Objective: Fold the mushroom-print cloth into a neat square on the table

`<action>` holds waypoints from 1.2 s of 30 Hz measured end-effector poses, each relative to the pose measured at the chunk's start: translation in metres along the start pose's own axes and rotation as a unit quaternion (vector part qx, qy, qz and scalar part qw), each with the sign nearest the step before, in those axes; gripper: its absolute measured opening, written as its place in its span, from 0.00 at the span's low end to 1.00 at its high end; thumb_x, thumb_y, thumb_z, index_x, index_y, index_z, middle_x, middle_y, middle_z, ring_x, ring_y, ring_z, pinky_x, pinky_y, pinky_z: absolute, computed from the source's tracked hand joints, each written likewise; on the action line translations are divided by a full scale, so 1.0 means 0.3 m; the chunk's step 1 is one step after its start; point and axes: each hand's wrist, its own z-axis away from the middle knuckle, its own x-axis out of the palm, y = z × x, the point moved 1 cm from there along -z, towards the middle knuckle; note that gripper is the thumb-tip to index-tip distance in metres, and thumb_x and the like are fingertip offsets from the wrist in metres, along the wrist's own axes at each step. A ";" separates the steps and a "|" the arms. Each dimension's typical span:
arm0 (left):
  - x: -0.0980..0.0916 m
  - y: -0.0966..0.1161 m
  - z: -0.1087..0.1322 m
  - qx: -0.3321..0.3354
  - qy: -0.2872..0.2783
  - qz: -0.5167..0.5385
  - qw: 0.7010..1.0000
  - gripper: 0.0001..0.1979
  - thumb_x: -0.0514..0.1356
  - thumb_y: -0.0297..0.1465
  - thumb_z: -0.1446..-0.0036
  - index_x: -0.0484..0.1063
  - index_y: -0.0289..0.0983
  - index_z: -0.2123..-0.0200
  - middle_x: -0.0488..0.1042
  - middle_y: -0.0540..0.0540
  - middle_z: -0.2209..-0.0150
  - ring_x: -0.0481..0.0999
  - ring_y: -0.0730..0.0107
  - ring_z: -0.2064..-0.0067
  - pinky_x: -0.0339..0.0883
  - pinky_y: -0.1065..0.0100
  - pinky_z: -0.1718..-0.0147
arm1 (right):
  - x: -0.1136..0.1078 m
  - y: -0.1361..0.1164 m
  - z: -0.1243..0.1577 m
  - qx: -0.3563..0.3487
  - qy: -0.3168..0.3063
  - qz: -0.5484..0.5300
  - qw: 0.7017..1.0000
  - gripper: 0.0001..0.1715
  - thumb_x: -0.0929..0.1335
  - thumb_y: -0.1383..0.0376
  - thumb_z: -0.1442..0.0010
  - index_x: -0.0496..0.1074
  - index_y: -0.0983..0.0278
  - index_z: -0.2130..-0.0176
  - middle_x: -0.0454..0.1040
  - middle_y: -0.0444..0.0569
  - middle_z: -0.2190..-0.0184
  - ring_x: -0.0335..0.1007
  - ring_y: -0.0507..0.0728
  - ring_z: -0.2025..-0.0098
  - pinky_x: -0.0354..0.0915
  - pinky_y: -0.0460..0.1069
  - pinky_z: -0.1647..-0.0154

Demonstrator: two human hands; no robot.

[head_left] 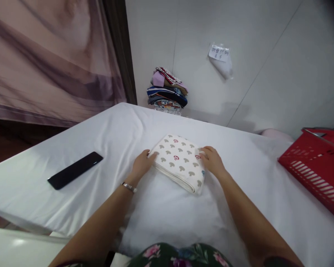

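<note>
A neatly folded white cloth [179,157] printed with grey and red mushrooms lies flat on the white table cover, its layered fold facing me. My left hand [143,163] grips its left edge, thumb and fingertips at the side. At the opposite edge, my right hand [213,160] holds the right side, fingers curled over the far corner. Whether the cloth is a garment or a plain sheet, I cannot tell. Some fingertips are hidden behind the cloth's edges.
A black phone-like slab [75,170] lies on the white-covered table [111,137] at left. To the right stands a red plastic basket [318,163]. Beyond the far edge is a stack of folded clothes [167,91] against the wall. A curtain [52,63] hangs at left.
</note>
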 end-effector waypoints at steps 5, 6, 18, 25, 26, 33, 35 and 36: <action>-0.012 0.024 -0.070 -0.011 -0.074 -0.033 0.997 0.28 0.56 0.47 0.50 0.68 0.33 0.51 0.74 0.36 0.51 0.74 0.52 0.52 0.66 0.60 0.56 | 0.016 0.092 -0.135 0.124 -0.169 0.051 0.976 0.32 0.62 0.55 0.40 0.62 0.66 0.40 0.64 0.57 0.42 0.60 0.65 0.41 0.55 0.57 0.41; -0.014 0.025 -0.081 -0.009 -0.092 -0.028 0.995 0.26 0.56 0.46 0.52 0.70 0.34 0.55 0.75 0.36 0.53 0.75 0.52 0.54 0.67 0.61 0.58 | 0.023 0.099 -0.154 0.147 -0.198 0.037 0.969 0.33 0.62 0.53 0.40 0.60 0.66 0.40 0.63 0.57 0.41 0.60 0.64 0.41 0.55 0.56 0.41; -0.022 0.041 -0.096 -0.022 -0.128 0.051 0.990 0.22 0.61 0.44 0.58 0.70 0.36 0.61 0.76 0.40 0.59 0.76 0.55 0.59 0.69 0.62 0.65 | 0.026 0.196 -0.163 0.197 -0.274 -0.171 0.926 0.37 0.70 0.49 0.51 0.69 0.64 0.46 0.69 0.54 0.45 0.67 0.64 0.47 0.61 0.54 0.45; -0.144 0.176 -0.336 0.105 -0.061 -0.033 0.992 0.22 0.66 0.38 0.54 0.71 0.33 0.57 0.75 0.42 0.59 0.74 0.59 0.59 0.69 0.62 0.62 | 0.003 0.067 0.012 0.274 -0.251 -0.318 0.872 0.43 0.71 0.53 0.50 0.58 0.63 0.39 0.70 0.58 0.47 0.72 0.61 0.53 0.68 0.54 0.53; -0.154 0.209 -0.376 0.113 -0.059 -0.038 0.991 0.21 0.64 0.39 0.50 0.70 0.33 0.55 0.73 0.42 0.57 0.73 0.60 0.58 0.69 0.60 0.60 | 0.010 0.028 0.044 0.267 -0.244 -0.357 0.861 0.44 0.70 0.53 0.48 0.55 0.61 0.38 0.71 0.57 0.48 0.73 0.61 0.54 0.70 0.54 0.56; -0.012 0.261 -0.473 0.148 -0.074 -0.086 0.982 0.28 0.65 0.34 0.51 0.65 0.35 0.46 0.69 0.39 0.48 0.70 0.55 0.48 0.63 0.58 0.49 | 0.069 -0.100 0.163 0.263 -0.206 -0.397 0.855 0.51 0.69 0.48 0.47 0.44 0.57 0.34 0.74 0.48 0.65 0.71 0.55 0.71 0.67 0.47 0.78; 0.020 0.221 -0.462 0.161 -0.051 -0.115 0.979 0.34 0.65 0.34 0.52 0.60 0.33 0.42 0.65 0.35 0.44 0.65 0.52 0.43 0.59 0.59 0.45 | 0.074 -0.086 0.171 0.257 -0.201 -0.378 0.866 0.50 0.68 0.47 0.46 0.45 0.57 0.34 0.72 0.46 0.70 0.68 0.53 0.75 0.65 0.46 0.80; 0.020 0.201 -0.453 0.165 -0.031 -0.126 0.978 0.35 0.63 0.35 0.51 0.58 0.31 0.41 0.62 0.33 0.41 0.62 0.51 0.41 0.57 0.59 0.43 | 0.076 -0.079 0.174 0.251 -0.202 -0.373 0.870 0.48 0.67 0.47 0.46 0.45 0.57 0.34 0.71 0.45 0.71 0.66 0.52 0.76 0.65 0.46 0.80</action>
